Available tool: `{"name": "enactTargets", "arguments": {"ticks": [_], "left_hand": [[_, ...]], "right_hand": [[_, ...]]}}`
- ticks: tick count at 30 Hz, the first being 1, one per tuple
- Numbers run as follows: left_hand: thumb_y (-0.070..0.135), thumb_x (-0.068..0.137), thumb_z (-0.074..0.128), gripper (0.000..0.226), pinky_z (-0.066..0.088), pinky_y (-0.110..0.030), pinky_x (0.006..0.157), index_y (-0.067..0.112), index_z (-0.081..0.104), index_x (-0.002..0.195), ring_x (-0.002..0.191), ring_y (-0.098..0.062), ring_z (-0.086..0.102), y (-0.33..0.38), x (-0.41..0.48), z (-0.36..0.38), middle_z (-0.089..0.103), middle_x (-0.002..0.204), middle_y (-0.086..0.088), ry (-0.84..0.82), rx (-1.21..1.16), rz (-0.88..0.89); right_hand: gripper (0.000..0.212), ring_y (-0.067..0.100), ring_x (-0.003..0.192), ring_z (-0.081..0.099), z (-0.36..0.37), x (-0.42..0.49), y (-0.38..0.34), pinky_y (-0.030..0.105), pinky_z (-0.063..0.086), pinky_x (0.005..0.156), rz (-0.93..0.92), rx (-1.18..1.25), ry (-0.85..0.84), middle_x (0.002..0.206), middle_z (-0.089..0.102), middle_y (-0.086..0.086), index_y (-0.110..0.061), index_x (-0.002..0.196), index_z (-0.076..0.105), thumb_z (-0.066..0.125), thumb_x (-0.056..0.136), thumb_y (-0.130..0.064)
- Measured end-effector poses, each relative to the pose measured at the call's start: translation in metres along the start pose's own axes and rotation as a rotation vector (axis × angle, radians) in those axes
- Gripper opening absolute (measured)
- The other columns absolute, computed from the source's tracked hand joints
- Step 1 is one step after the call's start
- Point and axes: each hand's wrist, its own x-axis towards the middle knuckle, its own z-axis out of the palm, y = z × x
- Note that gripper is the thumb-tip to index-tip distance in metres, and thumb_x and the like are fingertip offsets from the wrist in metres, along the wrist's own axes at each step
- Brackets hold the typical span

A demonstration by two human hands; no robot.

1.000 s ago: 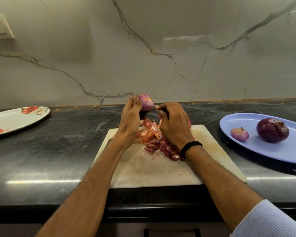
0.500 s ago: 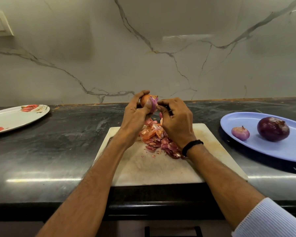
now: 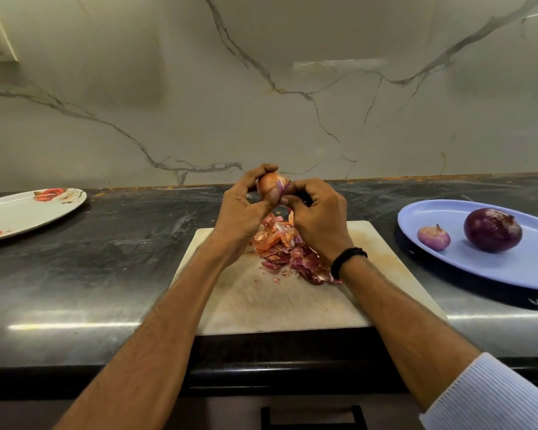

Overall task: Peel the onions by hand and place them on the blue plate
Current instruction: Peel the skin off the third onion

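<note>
A small onion [image 3: 269,187] with orange-brown skin partly torn away is held up above the cutting board [image 3: 280,299]. My left hand [image 3: 244,209] grips it from the left with fingers curled over its top. My right hand [image 3: 317,212] pinches a strip of purple skin on the onion's right side. A heap of peeled skins [image 3: 288,254] lies on the board under my hands. The blue plate [image 3: 491,274] at the right holds a small peeled onion [image 3: 434,238] and a large dark red onion [image 3: 493,230].
A white plate with red flower print [image 3: 28,212] sits at the far left on the black counter [image 3: 106,259]. The marble wall stands right behind. The counter's front edge runs just below the board, with a drawer handle [image 3: 312,412] beneath it.
Both hands lifted the onion a little and turned it, so its orange-brown side now faces me. My right hand moved from beside the onion onto its skin.
</note>
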Motion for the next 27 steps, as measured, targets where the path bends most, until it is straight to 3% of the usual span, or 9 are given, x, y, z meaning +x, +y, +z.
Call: {"name": "enactTargets", "arguments": {"ticks": [4, 10, 16, 23, 27], "left_hand": [[0.02, 0.087, 0.076, 0.041, 0.056, -0.044, 0.1, 0.027, 0.066, 0.126, 0.12, -0.02, 0.062, -0.002, -0.001, -0.002, 0.06, 0.125, -0.002, -0.03, -0.026, -0.021], [0.029, 0.082, 0.078, 0.043, 0.058, -0.043, 0.096, 0.028, 0.068, 0.124, 0.118, -0.027, 0.064, -0.001, -0.003, -0.002, 0.06, 0.124, -0.009, -0.041, -0.108, -0.08], [0.019, 0.097, 0.062, 0.034, 0.061, -0.034, 0.085, 0.009, 0.061, 0.13, 0.105, -0.028, 0.072, 0.001, -0.002, 0.008, 0.065, 0.125, -0.018, -0.002, -0.38, -0.28], [0.022, 0.101, 0.055, 0.031, 0.06, -0.037, 0.09, 0.004, 0.063, 0.125, 0.102, -0.029, 0.072, 0.005, 0.001, 0.01, 0.071, 0.118, -0.021, 0.062, -0.504, -0.31], [0.026, 0.101, 0.056, 0.038, 0.062, -0.034, 0.084, 0.003, 0.061, 0.13, 0.095, -0.026, 0.074, 0.006, 0.003, 0.007, 0.074, 0.109, -0.016, 0.114, -0.522, -0.33]], "right_hand": [[0.007, 0.008, 0.08, 0.059, -0.001, 0.0, 0.001, 0.007, 0.046, 0.071, 0.01, -0.008, -0.021, 0.087, 0.064, -0.005, -0.008, 0.088, 0.07, 0.075, 0.083, -0.007], [0.006, 0.012, 0.073, 0.052, -0.002, -0.002, -0.004, 0.007, 0.039, 0.065, -0.059, -0.07, -0.031, 0.081, 0.061, 0.003, -0.004, 0.082, 0.063, 0.065, 0.086, -0.002], [0.01, 0.014, 0.075, 0.05, 0.0, -0.001, -0.006, 0.005, 0.037, 0.068, -0.055, -0.084, 0.028, 0.085, 0.058, 0.003, -0.003, 0.087, 0.059, 0.058, 0.085, 0.007], [0.013, 0.013, 0.075, 0.045, 0.001, 0.0, -0.002, 0.002, 0.032, 0.068, -0.008, -0.103, 0.068, 0.084, 0.053, 0.003, -0.005, 0.087, 0.056, 0.058, 0.084, 0.008], [0.013, 0.014, 0.076, 0.046, 0.0, 0.001, 0.0, 0.004, 0.033, 0.069, 0.016, -0.113, 0.106, 0.084, 0.055, 0.006, -0.004, 0.086, 0.056, 0.06, 0.085, 0.008]]}}
